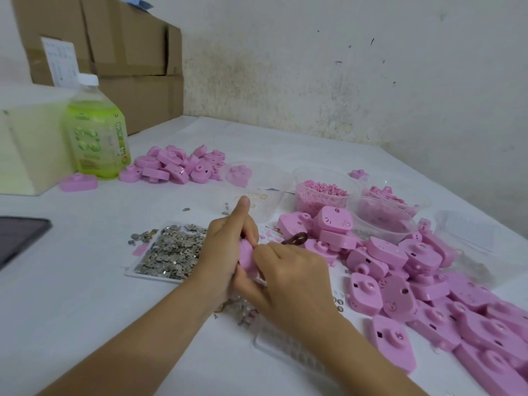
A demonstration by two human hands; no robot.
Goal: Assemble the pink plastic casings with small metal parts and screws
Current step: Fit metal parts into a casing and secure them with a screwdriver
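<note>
While you hold the work in front of you, begin with what lies nearest: some loose metal parts (243, 311) are scattered on the white table (85, 324) just under your wrists. Above them your left hand (225, 250) grips one pink casing (247, 260), with the fingers curled round it and one finger stretched out straight. Your right hand (288, 277) has its fingers curled and it pinches at the right edge of the same casing; if it holds a small part there, I cannot tell, because the fingers hide it. So the casing sits between both hands, touching both, to the left of your right hand, and its long axis seems to run from near to far, not across. I judge you are fitting a part into it now. For the next part, the tray of metal parts (168, 254) lies just beside your left hand, on its left side, and your right hand must cross over to reach it; the loose ones under the wrists are nearer for the right hand. On the right is the big pile of pink casings (414, 284), nearer to your right hand. Farther stand a clear tub of tiny pink pieces (320, 192) and, at the far left, a smaller pile of casings (174, 164).
</note>
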